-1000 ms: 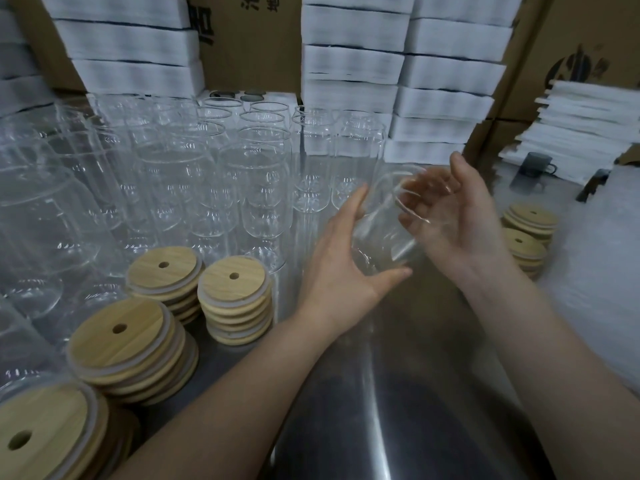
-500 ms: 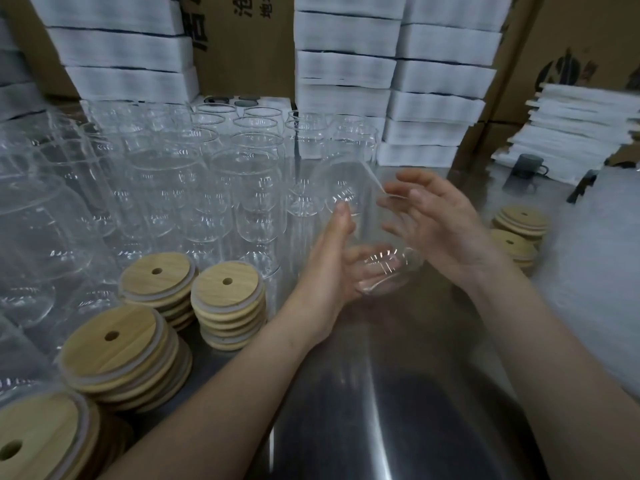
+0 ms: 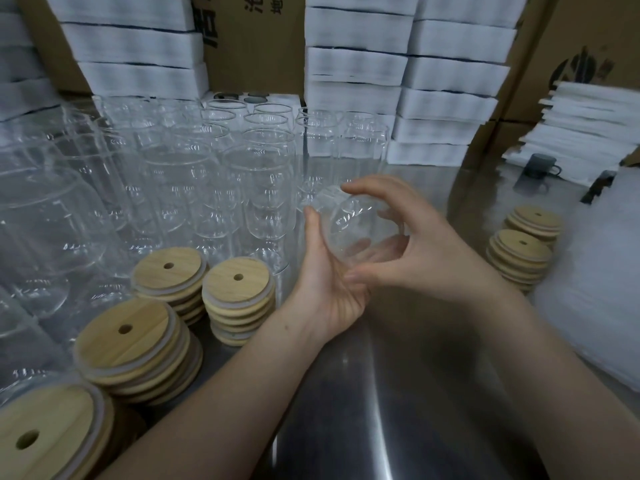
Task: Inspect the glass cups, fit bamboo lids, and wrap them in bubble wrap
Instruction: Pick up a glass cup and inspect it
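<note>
Steel table point(image 3: 398, 393): lid stacks point(image 3: 239, 282) and empty cups point(image 3: 259, 188) flank the held cup point(image 3: 360, 225).

Glass cup point(image 3: 360, 230): clear, colourless. Other glass cups point(image 3: 194, 174): same clear.
Bamboo lids point(image 3: 239, 282): pale tan, faint grain, whitish rim rings.
Foam boxes point(image 3: 356, 64): white.
Cardboard cartons point(image 3: 256, 46): brown, black print.
Surface point(image 3: 398, 393): grey steel, bright streaks.
Mug point(image 3: 538, 169): dark grey.
Bubble wrap point(image 3: 606, 271): milky white.

Perhaps "池", "地" on cardboard box point(image 3: 254, 50)
</note>
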Available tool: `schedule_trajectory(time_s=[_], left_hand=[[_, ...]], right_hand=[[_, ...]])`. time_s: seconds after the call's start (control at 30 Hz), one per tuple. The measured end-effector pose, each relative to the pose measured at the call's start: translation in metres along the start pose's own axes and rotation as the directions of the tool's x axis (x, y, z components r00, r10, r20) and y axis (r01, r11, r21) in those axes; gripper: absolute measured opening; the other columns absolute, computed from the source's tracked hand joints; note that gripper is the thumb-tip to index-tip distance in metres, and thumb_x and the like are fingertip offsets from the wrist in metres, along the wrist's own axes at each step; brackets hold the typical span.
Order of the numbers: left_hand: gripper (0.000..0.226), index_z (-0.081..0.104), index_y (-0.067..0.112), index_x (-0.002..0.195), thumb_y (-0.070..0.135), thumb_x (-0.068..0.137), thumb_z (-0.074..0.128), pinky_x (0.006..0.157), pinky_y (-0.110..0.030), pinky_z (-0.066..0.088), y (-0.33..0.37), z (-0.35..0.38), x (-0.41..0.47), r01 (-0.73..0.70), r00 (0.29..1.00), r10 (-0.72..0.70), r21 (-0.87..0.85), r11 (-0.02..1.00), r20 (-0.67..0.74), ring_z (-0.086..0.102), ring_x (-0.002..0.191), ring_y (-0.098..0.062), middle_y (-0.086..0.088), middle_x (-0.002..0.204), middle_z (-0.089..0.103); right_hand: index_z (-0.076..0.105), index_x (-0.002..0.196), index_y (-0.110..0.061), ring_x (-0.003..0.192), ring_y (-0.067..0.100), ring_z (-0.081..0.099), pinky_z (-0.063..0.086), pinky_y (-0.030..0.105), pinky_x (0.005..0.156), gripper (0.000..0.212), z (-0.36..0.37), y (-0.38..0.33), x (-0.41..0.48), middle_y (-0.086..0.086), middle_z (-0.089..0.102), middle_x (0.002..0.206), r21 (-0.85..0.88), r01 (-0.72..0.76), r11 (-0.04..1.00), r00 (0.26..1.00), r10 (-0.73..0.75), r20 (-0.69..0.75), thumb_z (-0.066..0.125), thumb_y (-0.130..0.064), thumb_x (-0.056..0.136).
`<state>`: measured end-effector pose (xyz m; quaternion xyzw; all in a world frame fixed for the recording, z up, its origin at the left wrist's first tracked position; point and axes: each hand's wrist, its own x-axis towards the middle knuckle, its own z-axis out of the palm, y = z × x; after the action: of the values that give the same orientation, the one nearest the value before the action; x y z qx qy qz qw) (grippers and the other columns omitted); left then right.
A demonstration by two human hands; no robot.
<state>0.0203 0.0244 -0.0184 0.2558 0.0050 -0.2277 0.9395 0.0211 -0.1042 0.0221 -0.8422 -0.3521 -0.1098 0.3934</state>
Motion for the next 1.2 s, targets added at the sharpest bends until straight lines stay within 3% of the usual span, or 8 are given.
schedule_trajectory(time_s=[0.17, 0.37, 0.53, 0.63, 0.77, 0.87, 1.07, 1.2], left_hand=[[0.094, 0.041, -0.004, 0.135, 0.077, 0.087, 0.034, 0.067, -0.030, 0.061, -0.003, -0.001, -0.004, 0.014, 0.996, -0.012, -0.023, 1.000, 0.092, 0.074, 0.082, -0.028, -0.024, 0.098, 0.070], [0.085, 0.048, 0.001, 0.131, 0.073, 0.091, 0.032, 0.081, -0.031, 0.060, -0.005, -0.006, -0.001, -0.063, 0.994, 0.055, 0.089, 0.994, 0.092, 0.072, 0.094, -0.022, -0.016, 0.110, 0.069], [0.083, 0.057, 0.005, 0.126, 0.074, 0.092, 0.026, 0.086, -0.032, 0.058, -0.006, -0.001, -0.003, -0.097, 0.993, 0.090, 0.102, 0.990, 0.070, 0.068, 0.107, -0.024, -0.017, 0.124, 0.066], [0.092, 0.041, 0.002, 0.142, 0.076, 0.089, 0.029, 0.090, -0.036, 0.057, -0.006, 0.001, -0.003, -0.093, 0.995, 0.089, 0.118, 0.989, 0.039, 0.066, 0.112, -0.029, -0.021, 0.126, 0.064], [0.096, 0.038, -0.002, 0.140, 0.076, 0.085, 0.044, 0.078, -0.043, 0.061, -0.005, 0.001, -0.003, -0.080, 0.996, 0.083, 0.075, 0.994, -0.030, 0.071, 0.097, -0.036, -0.028, 0.111, 0.068], [0.094, 0.039, -0.004, 0.136, 0.075, 0.085, 0.045, 0.068, -0.042, 0.062, -0.004, 0.002, -0.005, -0.082, 0.995, 0.087, 0.072, 0.994, -0.058, 0.073, 0.084, -0.037, -0.027, 0.092, 0.072], [0.098, 0.036, -0.006, 0.143, 0.075, 0.088, 0.037, 0.066, -0.036, 0.061, 0.000, 0.003, -0.010, -0.119, 0.990, 0.125, 0.087, 0.989, -0.065, 0.073, 0.083, -0.032, -0.029, 0.107, 0.068], [0.098, 0.036, -0.009, 0.138, 0.074, 0.087, 0.041, 0.055, -0.035, 0.060, -0.001, 0.005, -0.013, -0.104, 0.988, 0.108, 0.042, 0.994, -0.108, 0.072, 0.067, -0.031, -0.029, 0.089, 0.069]], right_hand=[[0.055, 0.117, -0.027, 0.121, 0.000, 0.051, 0.035, 0.010, 0.095, 0.067, 0.006, 0.001, 0.000, -0.011, 0.056, 0.125, -0.068, 0.036, 0.997, 0.992, -0.044, -0.115, 0.087, -0.036, 0.059], [0.050, 0.098, -0.038, 0.114, 0.001, 0.056, 0.040, 0.014, 0.090, 0.052, 0.017, 0.000, 0.000, -0.011, 0.060, 0.117, 0.022, 0.010, 1.000, 0.964, -0.004, -0.267, 0.084, -0.046, 0.059], [0.061, 0.088, -0.029, 0.109, 0.003, 0.061, 0.047, 0.028, 0.092, 0.022, 0.023, -0.002, 0.001, -0.007, 0.066, 0.110, 0.215, -0.001, 0.977, 0.926, 0.082, -0.369, 0.077, -0.029, 0.073], [0.069, 0.089, -0.018, 0.104, 0.006, 0.065, 0.052, 0.027, 0.092, 0.011, 0.018, -0.002, 0.003, 0.003, 0.070, 0.106, 0.344, 0.037, 0.938, 0.921, 0.101, -0.376, 0.075, -0.017, 0.080], [0.069, 0.111, -0.013, 0.109, 0.005, 0.063, 0.049, 0.016, 0.088, 0.030, 0.005, 0.000, 0.003, 0.009, 0.069, 0.112, 0.438, 0.025, 0.899, 0.961, 0.098, -0.257, 0.063, -0.021, 0.082], [0.064, 0.120, -0.015, 0.123, 0.002, 0.056, 0.044, 0.013, 0.095, 0.035, -0.005, 0.008, 0.002, -0.004, 0.068, 0.123, 0.434, -0.017, 0.901, 0.994, 0.060, -0.086, 0.060, -0.022, 0.087], [0.055, 0.132, -0.020, 0.143, 0.006, 0.035, 0.029, 0.027, 0.118, 0.052, -0.018, 0.021, 0.000, -0.013, 0.053, 0.144, 0.487, -0.117, 0.866, 0.984, 0.036, 0.174, 0.066, -0.020, 0.081], [0.058, 0.133, -0.032, 0.144, 0.005, 0.033, 0.024, 0.031, 0.120, 0.065, -0.020, 0.022, -0.001, -0.015, 0.048, 0.149, 0.459, -0.117, 0.881, 0.972, 0.006, 0.237, 0.076, -0.008, 0.076]])
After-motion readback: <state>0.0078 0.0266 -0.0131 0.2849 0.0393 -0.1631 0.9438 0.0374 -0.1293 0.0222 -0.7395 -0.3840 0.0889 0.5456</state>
